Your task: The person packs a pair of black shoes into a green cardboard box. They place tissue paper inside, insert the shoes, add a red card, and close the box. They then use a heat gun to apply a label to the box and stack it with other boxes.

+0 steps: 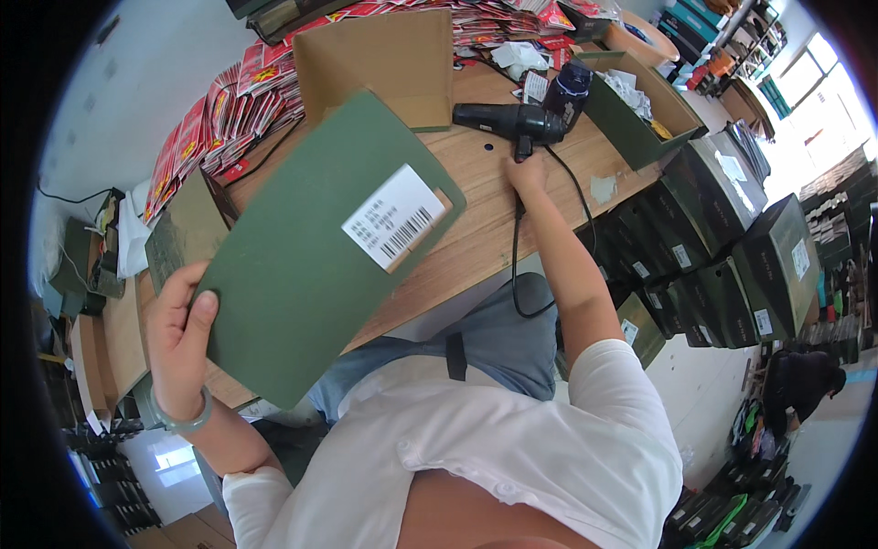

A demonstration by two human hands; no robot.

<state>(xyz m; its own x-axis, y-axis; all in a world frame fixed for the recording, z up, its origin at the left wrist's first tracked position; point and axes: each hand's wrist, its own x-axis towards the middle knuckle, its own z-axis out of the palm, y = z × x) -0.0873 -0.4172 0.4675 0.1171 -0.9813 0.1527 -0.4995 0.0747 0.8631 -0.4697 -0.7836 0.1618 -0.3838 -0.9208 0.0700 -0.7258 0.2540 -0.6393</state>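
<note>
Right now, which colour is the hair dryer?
The hair dryer is black, seen best in the head view.

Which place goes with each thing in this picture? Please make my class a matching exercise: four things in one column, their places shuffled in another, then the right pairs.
Things
1. Green panel with a white label
2. Hair dryer
3. Red packets
4. Open green box

Places
A. Held by its handle in the right hand
B. At the right end of the wooden table
C. Held at its edge in the left hand
D. Heaped along the table's far side

Right pairs: 1-C, 2-A, 3-D, 4-B
</note>
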